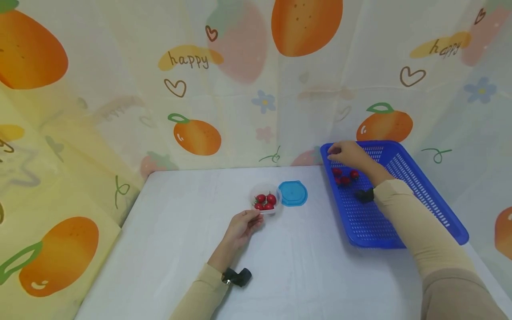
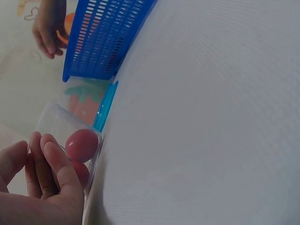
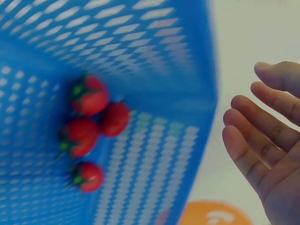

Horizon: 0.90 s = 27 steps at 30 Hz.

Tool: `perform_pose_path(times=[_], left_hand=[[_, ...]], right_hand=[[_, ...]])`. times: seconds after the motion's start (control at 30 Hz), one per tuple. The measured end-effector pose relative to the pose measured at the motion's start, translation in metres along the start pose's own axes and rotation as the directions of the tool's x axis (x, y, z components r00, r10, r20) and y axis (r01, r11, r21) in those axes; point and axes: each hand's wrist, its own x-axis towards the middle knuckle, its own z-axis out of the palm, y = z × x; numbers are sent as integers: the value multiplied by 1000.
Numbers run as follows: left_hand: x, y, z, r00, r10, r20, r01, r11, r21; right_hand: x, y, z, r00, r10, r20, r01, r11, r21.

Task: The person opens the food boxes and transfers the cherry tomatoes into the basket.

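My left hand (image 1: 242,226) pinches the near rim of a small clear plastic cup (image 2: 58,119) that stands on the table. Several cherry tomatoes (image 1: 266,201) with green stems lie inside it. Over the far left corner of a blue perforated basket (image 1: 384,238) hovers my right hand (image 1: 352,155). Its fingers are loosely bent, and in the right wrist view nothing is between them. Below that hand, several more cherry tomatoes (image 3: 80,136) are gathered in the basket's corner.
A round blue lid (image 1: 293,193) lies flat just right of the cup. The white table (image 1: 180,249) ends at the back against a fruit-printed cloth (image 1: 240,102). The basket takes up the table's right side, its raised walls around the tomatoes.
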Motion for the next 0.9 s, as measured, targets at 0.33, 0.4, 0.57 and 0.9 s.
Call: perform_pose_path(times=[0.33,0.4,0.57,0.9], left_hand=[[1,-1,0,1000,7,-1,-7,1000,2],[1,-1,0,1000,9,-2,-9,1000,7],[2,-1,0,1000,9,-3,-9,1000,18],[3,0,1,1000,2,-9,-2,1000,14]], right_hand=[[14,-53,2,993,-114,37,115,993,-40],[16,-60,6,990,-135,47,137,989,-48],[19,-81,20,986,-138,95,141,990,-29],[18,-116,55,965,-196,174,207,977,-45]])
